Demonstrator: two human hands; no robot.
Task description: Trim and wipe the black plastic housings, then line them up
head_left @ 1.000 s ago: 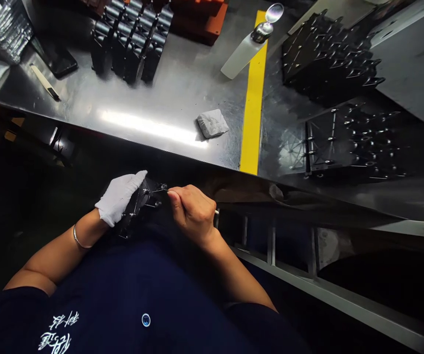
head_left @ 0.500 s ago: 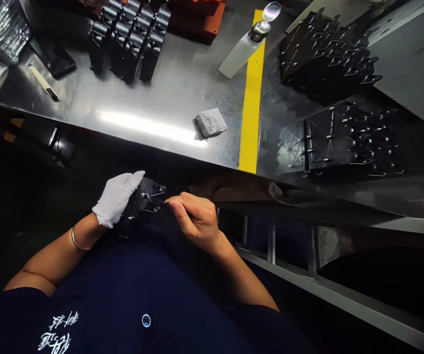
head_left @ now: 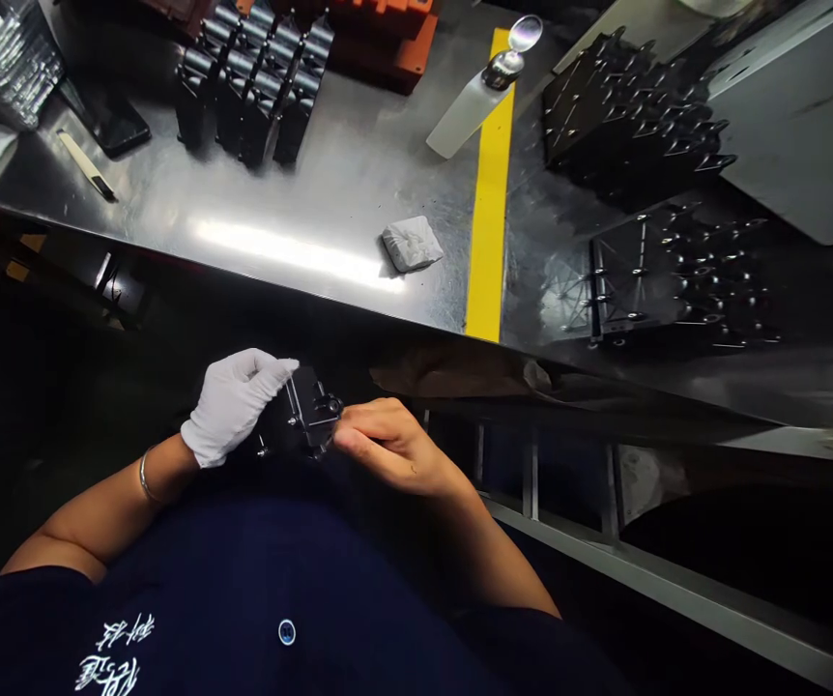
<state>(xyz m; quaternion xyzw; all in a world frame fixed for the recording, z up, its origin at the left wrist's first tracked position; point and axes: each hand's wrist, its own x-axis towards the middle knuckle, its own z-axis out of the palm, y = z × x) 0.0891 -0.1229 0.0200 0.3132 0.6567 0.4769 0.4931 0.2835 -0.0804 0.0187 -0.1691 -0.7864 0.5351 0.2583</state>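
Observation:
My left hand [head_left: 232,401], in a white glove, grips a small black part [head_left: 304,418] with metal pins, held in front of my body below the table edge. My bare right hand [head_left: 386,447] pinches the same part at its right side with thumb and fingertips. Whether the thin metal tool seen earlier is still in the right hand cannot be told. A silver bangle sits on my left wrist.
A shiny metal table [head_left: 301,208] with a yellow stripe [head_left: 489,193] carries a crumpled white cloth [head_left: 412,243], a white bottle [head_left: 471,101], a row of black parts [head_left: 253,82], stacked black pinned parts [head_left: 634,106], more pinned parts [head_left: 677,280], an orange block [head_left: 387,29] and a phone [head_left: 108,116].
The black part has turned in my hands and both hands dropped slightly lower. My right hand moved from poking at the pins with a thin tool to pinching the part's right side.

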